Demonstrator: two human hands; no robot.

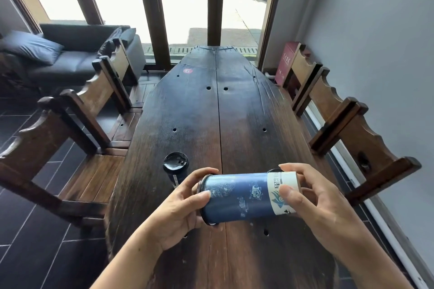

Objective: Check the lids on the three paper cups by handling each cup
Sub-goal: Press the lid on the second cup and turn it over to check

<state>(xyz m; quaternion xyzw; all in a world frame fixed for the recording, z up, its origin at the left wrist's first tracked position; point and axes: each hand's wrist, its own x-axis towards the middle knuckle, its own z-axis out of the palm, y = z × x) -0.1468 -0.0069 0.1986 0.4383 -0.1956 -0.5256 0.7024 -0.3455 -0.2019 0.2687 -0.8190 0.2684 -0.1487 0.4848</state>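
We see two lidded containers clearly, and with both lids on we cannot tell what is inside either. The blue paper cup lies on its side in the air above the near end of the dark wooden table, held between both hands. Its black lid points left and its base points right. The left hand curls round the lid end, with the thumb on the blue wall just beside the rim. The right hand pinches the base end, thumb on the white band and fingers behind.

The wall of this cup is deep blue with pale cloud and flower patterns, and the white band at the base carries blue lettering and a logo.

A second cup stands upright on the table, just left of and beyond the held one, and its black lid sits flat. A dark rounded edge shows over the held cup near the right fingers, and we cannot tell what it is.
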